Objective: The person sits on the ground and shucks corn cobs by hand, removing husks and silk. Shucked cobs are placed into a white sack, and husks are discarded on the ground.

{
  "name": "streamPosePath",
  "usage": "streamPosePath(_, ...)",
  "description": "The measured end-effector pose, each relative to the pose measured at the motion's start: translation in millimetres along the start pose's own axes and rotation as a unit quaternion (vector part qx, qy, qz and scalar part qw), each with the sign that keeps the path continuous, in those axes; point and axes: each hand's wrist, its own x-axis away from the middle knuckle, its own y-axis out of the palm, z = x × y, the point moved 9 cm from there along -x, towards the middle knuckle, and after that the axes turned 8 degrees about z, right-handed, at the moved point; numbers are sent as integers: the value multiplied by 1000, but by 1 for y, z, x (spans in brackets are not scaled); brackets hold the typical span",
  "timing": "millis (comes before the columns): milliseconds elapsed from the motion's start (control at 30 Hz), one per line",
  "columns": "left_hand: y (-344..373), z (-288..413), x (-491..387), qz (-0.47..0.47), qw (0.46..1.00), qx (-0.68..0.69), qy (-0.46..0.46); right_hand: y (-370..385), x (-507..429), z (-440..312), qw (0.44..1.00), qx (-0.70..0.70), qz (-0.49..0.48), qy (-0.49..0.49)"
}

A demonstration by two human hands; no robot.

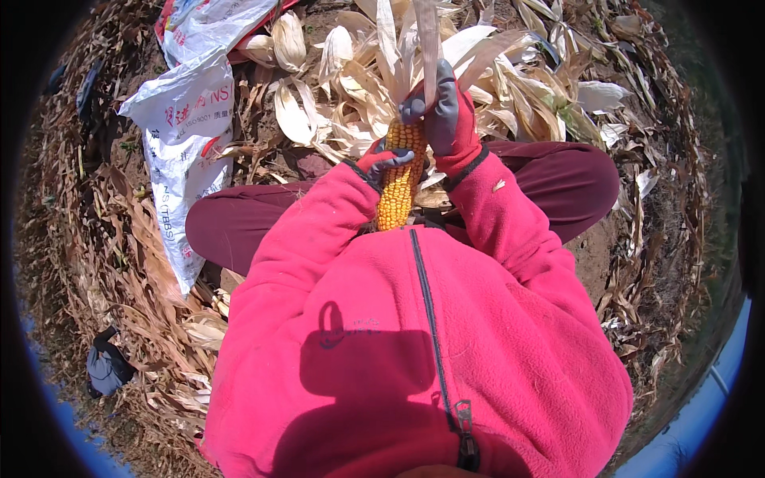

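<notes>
A yellow ear of corn [397,197] with bared kernels lies lengthwise between my hands, one end close to my jacket. My left hand [385,160], in a red and grey work glove, is wrapped around its middle with the thumb across the kernels. At its far end my right hand [443,113], gloved the same way, grips dry corn husk leaves [427,42] between thumb and fingers. More pale husk leaves spread out beyond that hand. The underside of the ear and some of my fingers are hidden.
Loose corn husks [358,89] are heaped in front of my crossed legs [556,185]. White woven sacks [185,143] bearing printed writing lie to the left. Dry stalks and leaves [131,239] cover the soil around me. A person [107,364] is at the lower left.
</notes>
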Motion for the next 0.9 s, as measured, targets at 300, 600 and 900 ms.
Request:
streamPosePath(300, 27, 17, 19, -40, 997, -56, -32, 14, 3, -13, 770, -587, -161, 190)
streamPosePath(600, 10, -10, 5, -62, 996, -39, -49, 7, -5, 3, 801, -427, -317, 275)
streamPosePath(900, 60, 10, 10, -172, 966, -190, 22, 5, 3, -25, 845, 73, -328, 416)
